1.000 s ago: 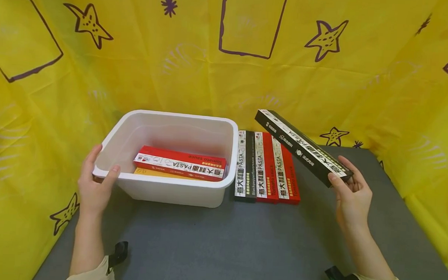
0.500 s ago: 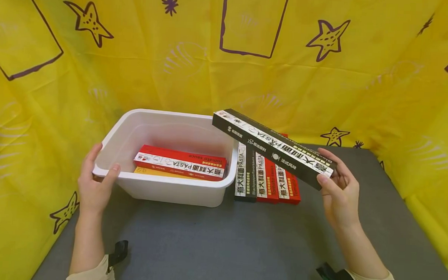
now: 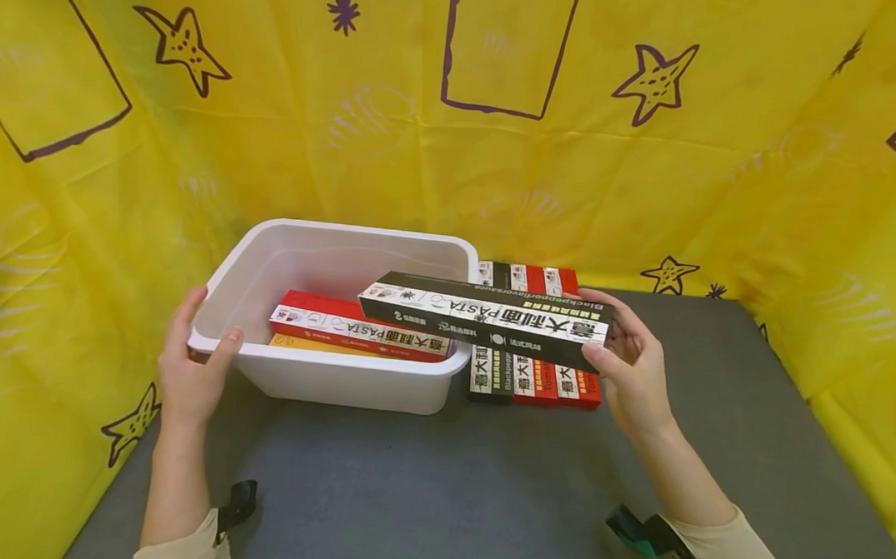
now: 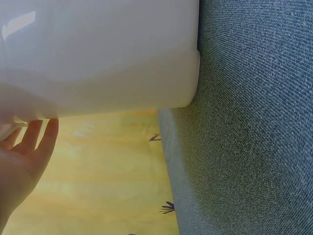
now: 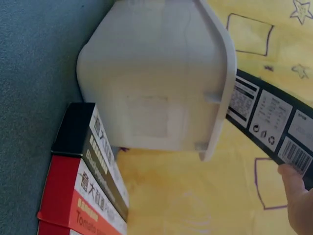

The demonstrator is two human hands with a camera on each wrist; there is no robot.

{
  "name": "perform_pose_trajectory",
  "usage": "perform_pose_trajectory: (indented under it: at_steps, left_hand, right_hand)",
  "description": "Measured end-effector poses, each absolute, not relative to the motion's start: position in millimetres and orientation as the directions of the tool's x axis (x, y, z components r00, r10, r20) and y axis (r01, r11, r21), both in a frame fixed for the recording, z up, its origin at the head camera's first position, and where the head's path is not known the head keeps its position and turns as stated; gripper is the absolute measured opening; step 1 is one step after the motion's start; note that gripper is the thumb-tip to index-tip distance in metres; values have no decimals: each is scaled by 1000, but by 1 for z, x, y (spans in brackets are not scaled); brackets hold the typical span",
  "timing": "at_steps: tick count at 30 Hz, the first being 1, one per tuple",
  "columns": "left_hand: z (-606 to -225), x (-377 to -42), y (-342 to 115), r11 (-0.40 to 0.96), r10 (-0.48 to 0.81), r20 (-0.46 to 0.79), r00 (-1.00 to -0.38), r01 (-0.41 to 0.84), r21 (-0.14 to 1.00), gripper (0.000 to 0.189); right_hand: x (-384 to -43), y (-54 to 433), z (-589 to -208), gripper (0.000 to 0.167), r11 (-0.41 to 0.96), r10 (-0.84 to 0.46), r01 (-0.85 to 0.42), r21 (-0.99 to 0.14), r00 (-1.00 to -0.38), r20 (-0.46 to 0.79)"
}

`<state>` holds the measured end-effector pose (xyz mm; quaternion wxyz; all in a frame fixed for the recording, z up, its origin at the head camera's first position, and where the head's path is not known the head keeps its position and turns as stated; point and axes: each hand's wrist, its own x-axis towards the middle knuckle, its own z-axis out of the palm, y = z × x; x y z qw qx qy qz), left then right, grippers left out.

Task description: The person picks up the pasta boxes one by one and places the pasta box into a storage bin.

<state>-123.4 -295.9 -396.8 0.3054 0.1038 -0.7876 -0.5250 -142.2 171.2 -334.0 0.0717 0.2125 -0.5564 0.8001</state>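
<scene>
My right hand [image 3: 632,371] grips the right end of a black pasta box [image 3: 484,314], its thumb on the near side. The box is held nearly level, its left end over the right part of the white plastic bin [image 3: 338,383]. In the right wrist view the thumb [image 5: 293,191] presses near the box's barcode. My left hand [image 3: 197,360] holds the bin's left rim at the front corner, thumb inside and fingers outside; the left wrist view shows those fingers [image 4: 44,137] against the wall. Inside the bin lie a red pasta box [image 3: 356,321] and a yellow box [image 3: 313,344].
Right of the bin, a black pasta box [image 3: 491,386] and two red pasta boxes [image 3: 541,392] lie side by side on the grey table [image 3: 424,487], partly hidden under the held box. A yellow patterned cloth [image 3: 393,160] hangs behind and at both sides.
My right hand has carried the black pasta box leftward, from right of the row to over the bin's right rim, turning it closer to level. The left hand and bin have stayed put.
</scene>
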Motion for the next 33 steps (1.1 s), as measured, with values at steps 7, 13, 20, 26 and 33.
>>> perform_pose_trajectory:
  at_steps: [7,13,20,26,33]
  left_hand:
    - [-397,-124,-297,423,-483,378,-790,168,891,61]
    - [-397,-124,-297,429,-484,373,-792,156,889,62]
    - [-397,-123,-297,423,-488,360,-795,146,894,62]
    - [-397,-126,-298,418,-479,373,-795,167,893,62]
    - [-398,-127,-298,402,-481,387,-787,194,895,63]
  right_hand:
    - [-152,159,-331,52,-374,-151,-350,-859,-891,429]
    - [-159,148,-331,54,-372,-211,-287,-883,-900,381]
    - [-168,134,-333,53,-286,-255,-255,-924,-909,329]
    - [-174,123,-335,54,-216,-314,-198,-956,-913,260]
    - [-177,109,-336,61,-46,-365,-242,-969,-899,242]
